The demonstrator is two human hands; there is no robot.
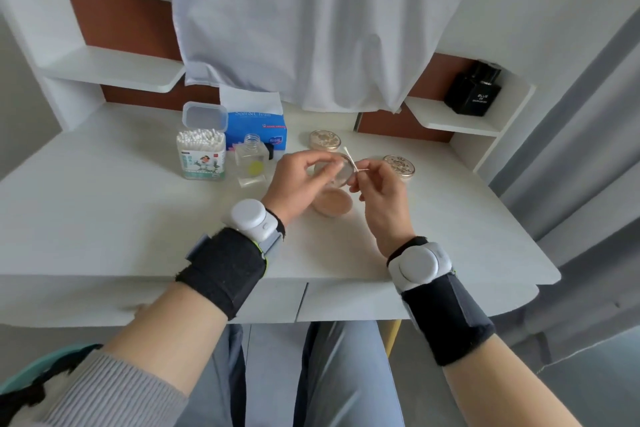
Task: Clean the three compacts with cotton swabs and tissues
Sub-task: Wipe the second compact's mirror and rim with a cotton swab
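Looks like a home dressing corner: white tabletop [104, 218], side shelves [114, 69], perfume bottle [474, 90], grey curtain [571, 149].

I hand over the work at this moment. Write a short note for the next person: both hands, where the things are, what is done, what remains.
Left hand holds the open compact above the table.
Right hand pinches a swab against that compact.
Far compact and right compact sit closed on the table; the puff lies under the hands.
Swab box and tissues stand at the back left.
Done: unclear for the closed two.
Left: finish swabbing, wipe with tissue, check the others.
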